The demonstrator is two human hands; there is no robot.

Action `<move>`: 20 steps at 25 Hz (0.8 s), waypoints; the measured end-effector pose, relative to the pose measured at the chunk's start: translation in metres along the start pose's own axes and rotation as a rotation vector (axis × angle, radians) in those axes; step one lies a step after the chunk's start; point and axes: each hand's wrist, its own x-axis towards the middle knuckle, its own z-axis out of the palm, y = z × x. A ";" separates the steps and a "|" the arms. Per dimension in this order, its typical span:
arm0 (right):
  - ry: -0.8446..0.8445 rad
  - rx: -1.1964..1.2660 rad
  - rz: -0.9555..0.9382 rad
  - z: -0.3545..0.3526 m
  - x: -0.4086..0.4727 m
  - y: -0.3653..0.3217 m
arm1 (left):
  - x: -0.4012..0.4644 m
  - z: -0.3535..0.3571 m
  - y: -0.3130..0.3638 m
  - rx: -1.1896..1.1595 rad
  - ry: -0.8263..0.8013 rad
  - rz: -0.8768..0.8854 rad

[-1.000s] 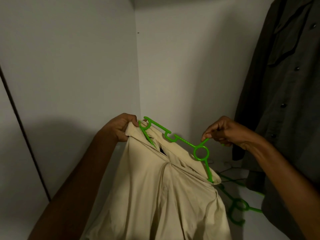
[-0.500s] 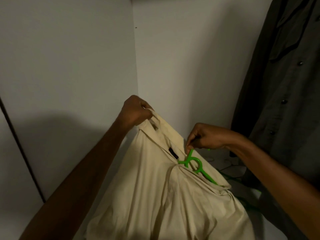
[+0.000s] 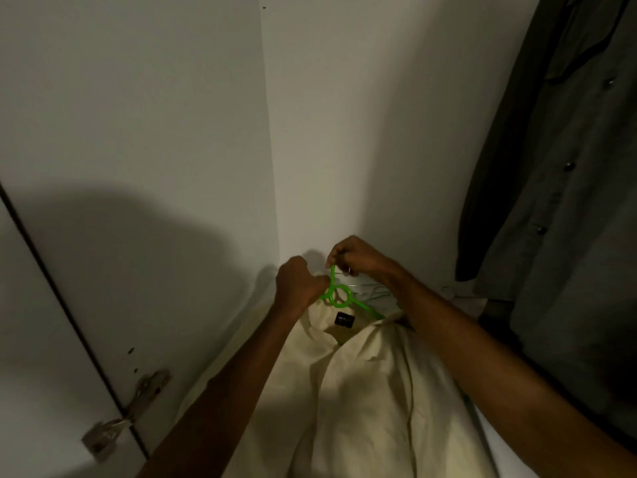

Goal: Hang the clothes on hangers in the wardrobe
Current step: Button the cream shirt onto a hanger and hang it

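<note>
A cream shirt hangs low in the middle of the view, its collar up with a black label showing. A bright green plastic hanger sits inside the collar, and only its ring and one arm show. My right hand pinches the hanger's hook just above the ring. My left hand has its fingers curled at the collar's left side beside the ring, gripping the shirt collar there. The rest of the hanger is hidden under the fabric.
A dark grey buttoned shirt hangs at the right. White wardrobe walls meet in a corner behind my hands. A metal door hinge sits at lower left. Wire hangers lie on the wardrobe floor behind the shirt.
The hanger has slid deeper into the shirt, so only its ring and hook stick out. My left hand has come in from the shoulder to the collar, close to my right hand.
</note>
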 end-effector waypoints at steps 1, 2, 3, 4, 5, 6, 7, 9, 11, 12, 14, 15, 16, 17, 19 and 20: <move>-0.014 -0.005 0.035 0.011 0.005 0.013 | -0.012 0.005 -0.006 -0.048 -0.007 -0.026; -0.006 -0.045 0.070 0.017 0.007 0.022 | -0.027 0.009 -0.011 -0.091 0.018 -0.040; 0.017 -0.127 0.093 0.020 0.009 0.032 | -0.045 0.014 -0.016 -0.117 0.067 -0.041; 0.059 -0.251 0.099 0.021 0.007 0.039 | -0.063 0.021 -0.023 -0.111 0.122 -0.027; 0.121 -0.386 0.068 0.021 0.005 0.049 | -0.082 0.028 -0.030 -0.058 0.160 -0.012; 0.196 -0.424 0.065 0.019 -0.003 0.052 | -0.099 0.036 -0.037 0.034 0.142 -0.015; 0.272 -0.398 0.089 0.018 -0.012 0.056 | -0.114 0.043 -0.044 0.134 0.068 -0.040; 0.310 -0.364 0.210 0.020 -0.033 0.064 | -0.133 0.058 -0.059 0.265 -0.115 -0.081; 0.143 -0.436 0.332 0.033 -0.053 0.074 | -0.141 0.067 -0.071 0.341 -0.187 -0.033; 0.072 -0.487 0.365 0.041 -0.062 0.077 | -0.143 0.069 -0.077 0.345 -0.190 0.007; 0.053 -0.585 0.402 0.053 -0.068 0.086 | -0.145 0.069 -0.086 0.280 -0.192 0.078; 0.085 -0.611 0.415 0.056 -0.067 0.089 | -0.147 0.069 -0.091 0.223 -0.200 0.098; 0.097 -0.615 0.432 0.057 -0.067 0.087 | -0.149 0.070 -0.097 0.158 -0.206 0.107; 0.104 -0.593 0.446 0.058 -0.066 0.086 | -0.151 0.069 -0.102 0.102 -0.216 0.103; 0.070 -0.552 0.469 0.058 -0.063 0.083 | -0.154 0.066 -0.110 0.041 -0.219 0.120; 0.063 -0.542 0.471 0.059 -0.062 0.081 | -0.156 0.065 -0.114 0.024 -0.220 0.148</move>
